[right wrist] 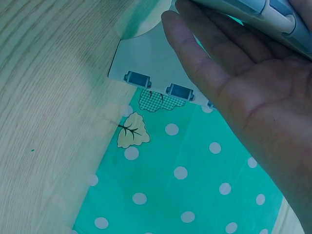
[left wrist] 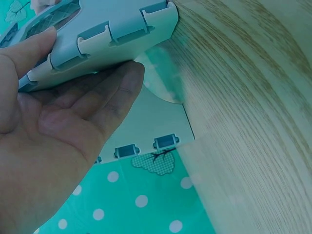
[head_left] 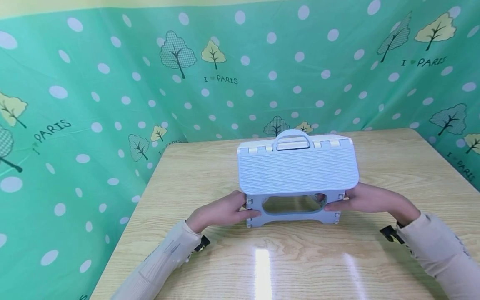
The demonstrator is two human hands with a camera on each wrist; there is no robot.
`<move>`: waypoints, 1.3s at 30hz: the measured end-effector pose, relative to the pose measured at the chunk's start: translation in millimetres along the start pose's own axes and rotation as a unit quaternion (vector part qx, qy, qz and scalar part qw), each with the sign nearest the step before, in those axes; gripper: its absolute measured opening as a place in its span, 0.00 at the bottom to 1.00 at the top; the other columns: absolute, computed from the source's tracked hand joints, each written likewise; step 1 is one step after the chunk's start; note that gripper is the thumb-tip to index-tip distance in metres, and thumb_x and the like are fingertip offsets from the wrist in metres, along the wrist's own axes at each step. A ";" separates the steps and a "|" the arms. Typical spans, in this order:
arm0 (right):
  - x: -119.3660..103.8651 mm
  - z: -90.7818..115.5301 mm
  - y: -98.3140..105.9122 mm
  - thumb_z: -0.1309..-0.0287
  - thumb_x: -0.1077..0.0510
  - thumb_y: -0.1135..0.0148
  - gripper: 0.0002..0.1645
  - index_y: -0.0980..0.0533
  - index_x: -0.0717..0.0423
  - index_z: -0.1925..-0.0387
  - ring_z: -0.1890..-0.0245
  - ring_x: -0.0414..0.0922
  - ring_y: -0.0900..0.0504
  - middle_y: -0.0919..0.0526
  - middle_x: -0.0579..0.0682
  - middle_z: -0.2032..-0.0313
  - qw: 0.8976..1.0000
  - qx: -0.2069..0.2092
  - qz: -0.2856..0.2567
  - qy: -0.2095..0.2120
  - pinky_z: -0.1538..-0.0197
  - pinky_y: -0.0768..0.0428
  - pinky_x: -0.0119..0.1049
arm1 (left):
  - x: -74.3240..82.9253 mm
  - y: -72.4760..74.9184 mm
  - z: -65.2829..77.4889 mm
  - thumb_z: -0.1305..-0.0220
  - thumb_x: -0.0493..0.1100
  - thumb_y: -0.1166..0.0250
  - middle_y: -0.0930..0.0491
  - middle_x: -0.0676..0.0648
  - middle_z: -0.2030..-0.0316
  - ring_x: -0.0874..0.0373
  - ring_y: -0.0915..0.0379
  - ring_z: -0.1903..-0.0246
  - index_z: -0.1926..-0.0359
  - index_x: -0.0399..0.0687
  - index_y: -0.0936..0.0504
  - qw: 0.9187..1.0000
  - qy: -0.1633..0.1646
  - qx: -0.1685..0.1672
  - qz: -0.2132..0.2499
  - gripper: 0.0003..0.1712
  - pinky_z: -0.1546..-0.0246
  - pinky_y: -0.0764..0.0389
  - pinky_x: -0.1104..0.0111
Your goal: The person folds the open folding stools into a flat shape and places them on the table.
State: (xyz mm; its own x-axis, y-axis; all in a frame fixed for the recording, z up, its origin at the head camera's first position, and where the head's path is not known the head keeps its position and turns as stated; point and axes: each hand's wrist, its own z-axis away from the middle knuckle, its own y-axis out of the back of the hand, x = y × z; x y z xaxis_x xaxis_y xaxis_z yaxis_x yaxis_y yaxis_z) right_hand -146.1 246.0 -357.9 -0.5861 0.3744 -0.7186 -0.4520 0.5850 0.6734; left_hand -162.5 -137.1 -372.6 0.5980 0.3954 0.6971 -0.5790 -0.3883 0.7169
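At the far left, the green dotted curtain (head_left: 112, 91) read "PARIS" (head_left: 52, 129) beside printed trees; further along, "I PARIS" (head_left: 221, 80) stood with a small heart between the words. A pale sleeve (head_left: 165, 254), a black device (head_left: 202, 243) under its cuff, led to the left hand (head_left: 230, 210), which pinched the near leg panel's left end, thumb in front, fingers behind. The pale blue folding stool (head_left: 298, 171) was on the wood-grain table (head_left: 210, 266), its seat sloping toward the person, the handle (head_left: 292, 132) partly hiding printed trees. The right hand (head_left: 365, 200) gripped the panel's right end, thumb in front, some fingers hidden. At upper right, "I PARIS" (head_left: 423, 62) appeared again.
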 end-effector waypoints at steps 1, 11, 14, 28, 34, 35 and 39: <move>0.0 0.0 0.0 0.40 0.60 0.30 0.51 0.51 0.49 0.25 0.49 0.39 0.30 0.35 0.51 0.41 1.000 0.000 0.000 0.000 0.50 0.26 0.34 | 0.2 0.1 0.1 0.26 0.46 0.41 0.23 0.58 0.57 0.65 0.28 0.63 0.29 0.50 0.39 1.000 0.001 -0.001 0.001 0.29 0.62 0.23 0.69; 1.7 -0.1 0.0 0.40 0.60 0.30 0.52 0.53 0.49 0.25 0.49 0.39 0.30 0.36 0.51 0.40 1.000 -0.001 0.001 0.003 0.49 0.26 0.33 | 0.0 0.2 0.7 0.26 0.45 0.41 0.21 0.55 0.50 0.65 0.26 0.60 0.28 0.51 0.41 1.000 -0.001 -0.003 0.008 0.31 0.58 0.21 0.69; 1.7 -0.2 0.1 0.40 0.59 0.30 0.54 0.54 0.47 0.24 0.45 0.37 0.33 0.39 0.53 0.36 1.000 0.001 0.009 -0.002 0.47 0.28 0.30 | 0.1 0.4 0.6 0.26 0.46 0.41 0.21 0.56 0.52 0.66 0.26 0.61 0.28 0.51 0.40 1.000 -0.001 -0.004 0.009 0.30 0.59 0.21 0.70; -1.0 -0.7 0.1 0.40 0.58 0.30 0.52 0.52 0.49 0.25 0.46 0.36 0.33 0.39 0.53 0.36 1.000 0.002 0.016 -0.010 0.47 0.28 0.31 | -0.3 0.9 0.0 0.26 0.46 0.41 0.21 0.57 0.59 0.67 0.28 0.67 0.32 0.44 0.35 1.000 -0.005 -0.007 0.008 0.26 0.65 0.23 0.70; -1.6 0.2 -0.7 0.40 0.56 0.30 0.52 0.52 0.49 0.24 0.44 0.36 0.33 0.40 0.54 0.34 1.000 0.002 0.013 -0.024 0.46 0.28 0.32 | -0.3 0.6 0.1 0.26 0.46 0.42 0.21 0.57 0.56 0.66 0.26 0.64 0.32 0.44 0.35 1.000 -0.004 -0.009 0.016 0.26 0.61 0.21 0.67; -1.6 0.4 -0.9 0.39 0.56 0.30 0.52 0.52 0.49 0.25 0.44 0.35 0.34 0.40 0.54 0.34 1.000 0.002 0.013 -0.026 0.46 0.28 0.32 | -0.2 0.6 0.0 0.26 0.46 0.42 0.21 0.57 0.56 0.66 0.27 0.63 0.32 0.43 0.35 1.000 -0.004 -0.009 0.017 0.26 0.61 0.21 0.67; -0.3 1.1 -1.5 0.39 0.56 0.30 0.51 0.52 0.48 0.25 0.44 0.38 0.30 0.38 0.55 0.35 0.999 -0.001 0.001 -0.034 0.46 0.26 0.35 | 0.0 0.7 0.3 0.26 0.45 0.42 0.21 0.57 0.54 0.65 0.26 0.62 0.31 0.43 0.36 1.000 -0.003 -0.010 0.016 0.27 0.59 0.20 0.67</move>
State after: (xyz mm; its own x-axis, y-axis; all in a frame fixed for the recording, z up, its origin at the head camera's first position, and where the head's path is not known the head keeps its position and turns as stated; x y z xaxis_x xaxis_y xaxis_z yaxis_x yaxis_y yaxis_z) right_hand -144.4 245.8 -358.9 -0.5402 0.4233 -0.7273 -0.4522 0.5828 0.6752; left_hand -162.8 -137.6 -372.2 0.5822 0.3789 0.7193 -0.6089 -0.3831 0.6946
